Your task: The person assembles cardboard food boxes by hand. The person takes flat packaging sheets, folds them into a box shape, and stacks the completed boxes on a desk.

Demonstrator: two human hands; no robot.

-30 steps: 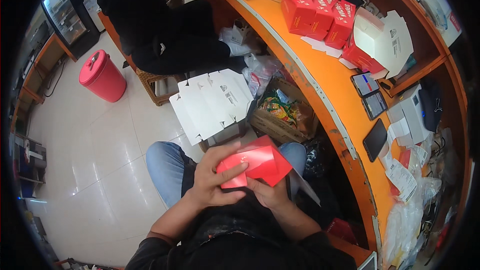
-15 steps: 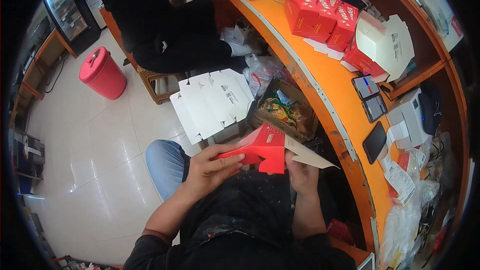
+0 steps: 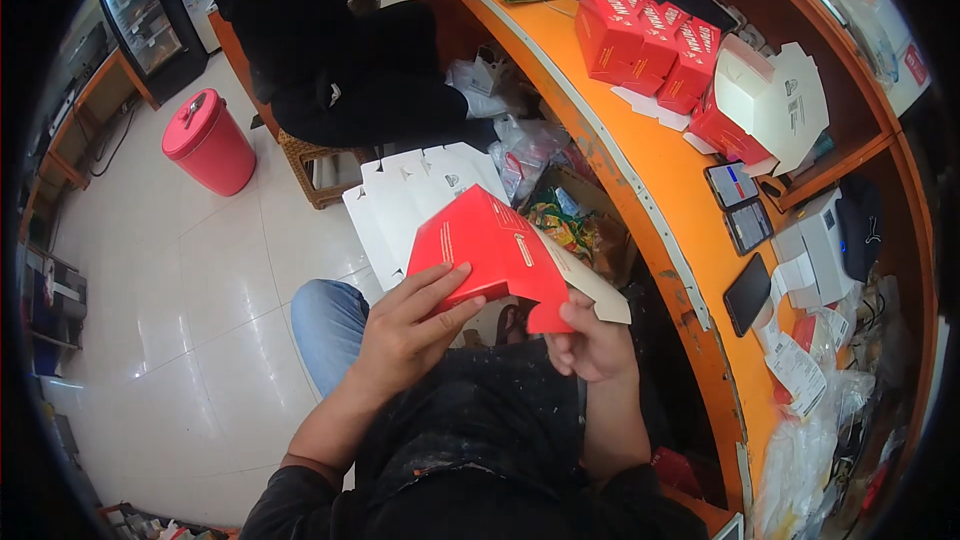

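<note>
I've got both hands up over the lap now, working a red carton [image 3: 480, 250] that's half-formed, white inside showing along its right flap. Left hand [image 3: 405, 330] sits under and behind the box, fingers [image 3: 440, 285] spread flat along the lower red panel, thumb tucked beneath, so it's cradling rather than squeezing. Right hand [image 3: 590, 345] is pinching the small red bottom tab [image 3: 548, 312] between thumb and forefinger, grip pressed tight on it. The carton's long axis runs from upper left down to lower right, tilting toward the right hand, and that's the nearer one to the open end. Against half a second ago, the box has swung up and opened out: the pale flap [image 3: 590, 285] juts right, and the left hand has slid further under. Behind it, the stack of flat white blanks [image 3: 400, 200] leans by the stool. On the orange counter [image 3: 640, 160], folded red boxes [image 3: 650, 45] sit well apart from me, phones [image 3: 740, 210] nearer.
</note>
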